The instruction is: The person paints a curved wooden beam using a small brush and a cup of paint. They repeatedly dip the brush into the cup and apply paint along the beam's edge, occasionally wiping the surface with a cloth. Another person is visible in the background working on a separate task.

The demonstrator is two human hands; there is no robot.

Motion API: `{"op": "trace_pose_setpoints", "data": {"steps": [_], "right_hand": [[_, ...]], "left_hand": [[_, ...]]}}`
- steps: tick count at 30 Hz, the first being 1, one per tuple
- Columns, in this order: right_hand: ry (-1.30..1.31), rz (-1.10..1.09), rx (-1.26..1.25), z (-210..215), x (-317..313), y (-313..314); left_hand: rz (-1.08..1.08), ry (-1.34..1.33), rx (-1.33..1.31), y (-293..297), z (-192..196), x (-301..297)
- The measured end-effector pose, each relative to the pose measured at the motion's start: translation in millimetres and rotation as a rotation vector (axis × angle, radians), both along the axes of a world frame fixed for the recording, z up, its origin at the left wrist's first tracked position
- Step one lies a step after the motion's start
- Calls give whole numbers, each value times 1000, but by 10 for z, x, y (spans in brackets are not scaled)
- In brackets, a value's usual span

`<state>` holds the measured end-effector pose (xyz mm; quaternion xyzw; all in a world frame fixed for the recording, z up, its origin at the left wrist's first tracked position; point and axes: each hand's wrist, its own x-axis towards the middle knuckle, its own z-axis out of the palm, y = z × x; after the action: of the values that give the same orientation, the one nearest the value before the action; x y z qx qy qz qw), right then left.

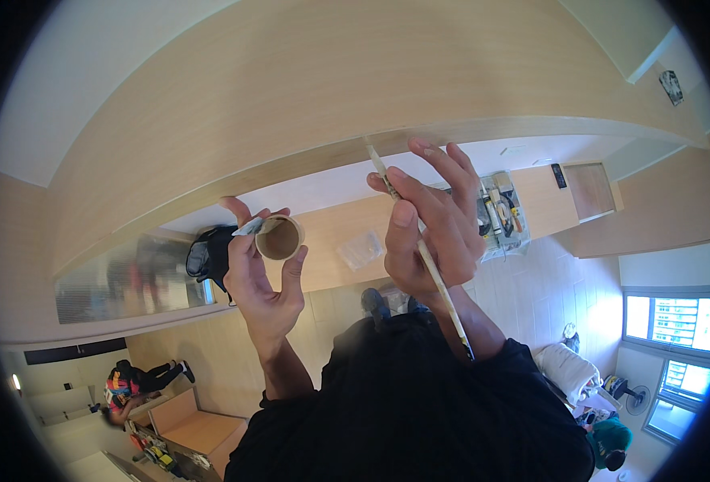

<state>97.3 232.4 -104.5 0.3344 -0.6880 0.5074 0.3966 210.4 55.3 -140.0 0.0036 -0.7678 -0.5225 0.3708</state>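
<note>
The left hand [260,296] grasped a small, round, pale cup [279,238] between thumb and fingers, its open mouth facing the camera and a brownish inside showing. A small whitish-blue piece [249,227] sat at the cup's rim by the fingers; its material was too small to tell. The right hand [439,237] gripped a slender, pale-handled brush [445,303] with a dark handle end, pinching it between thumb and fingers. The brush slanted, its light tip pointing up at a long, curved-looking, wood-coloured edge strip [291,165], at or just beside it. The other fingers of the right hand were spread near the strip; whether they touched it could not be told.

Below the hands ran a pale wood-toned worktop [323,229]. On it, between the two hands in the view, lay a clear plastic tray [360,250]. Right of the right hand was a cluster of assorted tools [497,210] on clear sheeting, and farther right a black, oblong handset [559,176]. A black fabric bag [210,254] stood left of the left hand.
</note>
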Motion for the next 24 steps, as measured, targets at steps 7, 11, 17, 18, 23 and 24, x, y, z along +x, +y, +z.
{"op": "trace_pose_setpoints", "data": {"steps": [7,11,17,18,23,24], "right_hand": [[-16,-25,-43,7,-26,25],[-6,-24,-25,22,-27,40],[-17,-63,-5,2,-64,75],[-18,-70,-14,-4,-75,94],[-39,-72,-67,-12,-69,96],[-20,-64,-44,-3,-61,98]], "left_hand": [[-12,-26,-36,-21,2,8],[-59,-40,-96,-46,-2,3],[-53,-44,-109,-42,-1,-8],[-57,-44,-112,-41,2,-14],[-28,-20,-46,-20,14,-44],[-12,-9,-14,-8,13,-44]]}}
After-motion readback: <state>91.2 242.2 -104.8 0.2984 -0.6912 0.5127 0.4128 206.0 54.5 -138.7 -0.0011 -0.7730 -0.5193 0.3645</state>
